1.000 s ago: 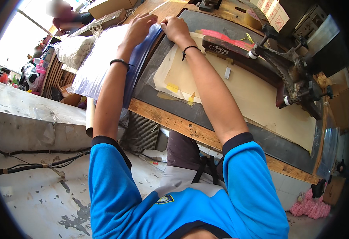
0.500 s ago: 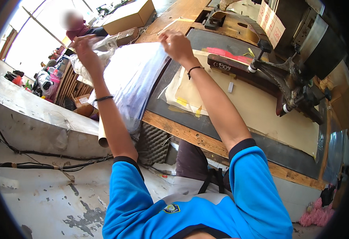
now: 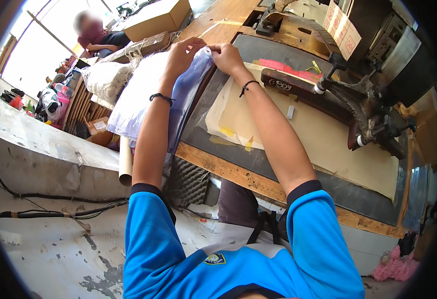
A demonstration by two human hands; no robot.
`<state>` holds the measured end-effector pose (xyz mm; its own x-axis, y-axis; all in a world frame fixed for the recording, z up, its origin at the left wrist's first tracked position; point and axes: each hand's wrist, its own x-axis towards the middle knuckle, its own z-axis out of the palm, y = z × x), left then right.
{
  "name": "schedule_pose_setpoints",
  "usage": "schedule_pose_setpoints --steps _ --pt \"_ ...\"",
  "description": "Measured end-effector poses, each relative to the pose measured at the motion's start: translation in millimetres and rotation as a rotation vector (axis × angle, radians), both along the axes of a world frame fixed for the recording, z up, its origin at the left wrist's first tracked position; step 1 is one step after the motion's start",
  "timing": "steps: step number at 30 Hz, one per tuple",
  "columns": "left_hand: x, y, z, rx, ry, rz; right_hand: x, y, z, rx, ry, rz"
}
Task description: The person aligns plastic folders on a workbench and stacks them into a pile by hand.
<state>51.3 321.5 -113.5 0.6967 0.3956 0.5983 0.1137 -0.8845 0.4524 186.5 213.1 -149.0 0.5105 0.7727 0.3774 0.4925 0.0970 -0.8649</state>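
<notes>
My left hand (image 3: pixel 183 55) is over the far right corner of a stack of clear plastic sheets (image 3: pixel 139 107), its fingers bent in a pinch there. My right hand (image 3: pixel 227 58) meets it at that corner, thumb and fingers closed on the sheet edge. The fingertips of both hands nearly touch. The plastic, whitish and bluish, lies flat to the left of a dark work board (image 3: pixel 203 129). How many layers are pinched is too small to tell.
A metal clamp frame (image 3: pixel 363 107) with a dark bar (image 3: pixel 298 84) stands over cream paper (image 3: pixel 323 134) on the board. A cardboard tube (image 3: pixel 125 167) juts out below the plastic. Beyond are a bundle of white cord (image 3: pixel 106 77), a carton (image 3: pixel 156 20) and a seated person (image 3: pixel 96 37).
My left hand has come right, from above the far left of the plastic to its far right corner, beside my right hand. My right hand has shifted slightly right and down.
</notes>
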Motion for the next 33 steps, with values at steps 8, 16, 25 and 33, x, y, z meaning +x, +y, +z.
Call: schedule_pose_setpoints --steps 8,16,25,33 --pt "-5.3 3.9 -3.5 -0.065 -0.018 0.051 1.7 -3.5 6.5 0.013 0.345 0.259" --pt "-4.4 -3.9 0.1 -0.428 0.02 -0.06 6.3 -8.2 6.5 0.088 0.415 0.371" --pt "-10.9 -9.2 4.4 -0.588 -0.016 -0.053 0.3 -12.6 10.8 0.125 0.567 0.4" --pt "-14.7 -2.0 2.7 -0.743 -0.039 -0.117 -16.8 1.5 9.2 0.195 0.643 0.252"
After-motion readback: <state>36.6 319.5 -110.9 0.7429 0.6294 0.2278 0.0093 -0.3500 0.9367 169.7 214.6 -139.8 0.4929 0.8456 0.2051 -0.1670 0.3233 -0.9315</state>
